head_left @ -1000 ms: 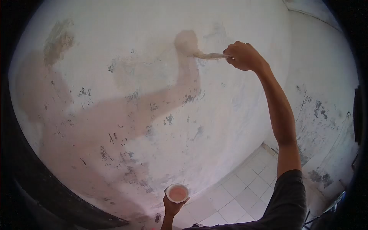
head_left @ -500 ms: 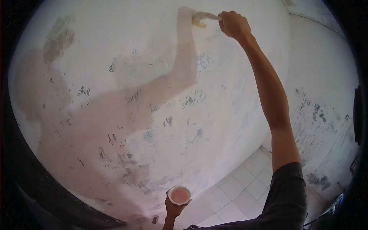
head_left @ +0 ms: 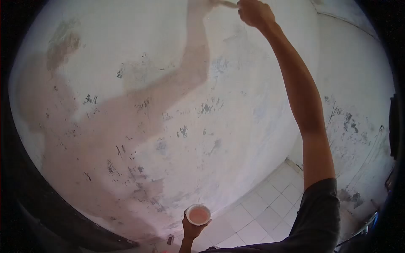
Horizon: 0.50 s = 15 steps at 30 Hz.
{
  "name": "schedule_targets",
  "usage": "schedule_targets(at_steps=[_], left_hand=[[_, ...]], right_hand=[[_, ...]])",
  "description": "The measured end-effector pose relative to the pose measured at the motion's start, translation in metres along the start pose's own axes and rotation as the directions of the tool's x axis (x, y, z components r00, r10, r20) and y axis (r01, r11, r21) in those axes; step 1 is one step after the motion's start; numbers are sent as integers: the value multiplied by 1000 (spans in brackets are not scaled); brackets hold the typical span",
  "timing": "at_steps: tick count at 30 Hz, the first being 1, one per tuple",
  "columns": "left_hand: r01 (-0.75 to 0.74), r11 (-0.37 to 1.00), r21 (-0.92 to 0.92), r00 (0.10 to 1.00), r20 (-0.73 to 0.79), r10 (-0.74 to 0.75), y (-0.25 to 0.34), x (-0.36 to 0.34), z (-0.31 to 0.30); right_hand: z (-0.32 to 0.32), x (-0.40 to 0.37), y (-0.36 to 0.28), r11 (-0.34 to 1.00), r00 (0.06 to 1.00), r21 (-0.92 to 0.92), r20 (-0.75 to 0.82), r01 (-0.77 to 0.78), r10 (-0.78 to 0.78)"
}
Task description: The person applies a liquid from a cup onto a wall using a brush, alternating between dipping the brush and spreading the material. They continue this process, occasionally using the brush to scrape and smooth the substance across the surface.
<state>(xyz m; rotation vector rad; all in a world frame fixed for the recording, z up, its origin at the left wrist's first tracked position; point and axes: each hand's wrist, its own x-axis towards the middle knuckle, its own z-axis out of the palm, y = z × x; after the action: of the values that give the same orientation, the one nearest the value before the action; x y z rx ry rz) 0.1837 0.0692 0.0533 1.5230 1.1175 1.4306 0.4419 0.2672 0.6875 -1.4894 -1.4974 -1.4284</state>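
At the bottom centre my left hand (head_left: pixel 193 229) is closed around a white cup (head_left: pixel 198 215) that holds pinkish liquid. My right hand (head_left: pixel 255 13) is raised to the top of the view, its fingers wrapped round the handle of a brush (head_left: pixel 226 4). The brush points left toward the wall (head_left: pixel 249 109); its bristle end is mostly cut off by the top edge of the frame. Dark scuffs and patches mark the wall, and the shadow of my arm falls across it.
A tiled floor (head_left: pixel 257 213) meets the wall at the lower right. A second scuffed wall (head_left: pixel 354 84) stands on the right beyond a corner. A small dark object (head_left: pixel 170 239) lies on the floor left of the cup.
My right hand and the brush have moved up and slightly left, so the bristles have mostly left the view. The arm's shadow has shifted up and left. My left hand has barely moved.
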Motion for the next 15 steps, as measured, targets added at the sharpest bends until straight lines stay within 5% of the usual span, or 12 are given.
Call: schedule_targets(at_steps=[3, 7, 10, 13, 15], left_hand=[[-5, 1000, 23, 1000, 0, 5, -1, -3, 0], [-9, 999, 34, 1000, 6, 8, -10, -8, 0], [7, 1000, -2, 1000, 29, -7, -18, -9, 3], [20, 1000, -1, 998, 57, -20, -13, -8, 5], [8, 1000, 10, 997, 72, -9, -9, -7, 6]], right_hand=[[-8, -30, -13, 993, 962, 79, 254, 84, -102], [13, -72, -4, 960, 920, 193, 300, 201, -253], [4, -105, -7, 951, 787, 205, 534, 232, -307], [-3, -119, 4, 953, 747, 260, 601, 154, -284], [-10, -120, 11, 941, 736, 242, 588, 237, -336]])
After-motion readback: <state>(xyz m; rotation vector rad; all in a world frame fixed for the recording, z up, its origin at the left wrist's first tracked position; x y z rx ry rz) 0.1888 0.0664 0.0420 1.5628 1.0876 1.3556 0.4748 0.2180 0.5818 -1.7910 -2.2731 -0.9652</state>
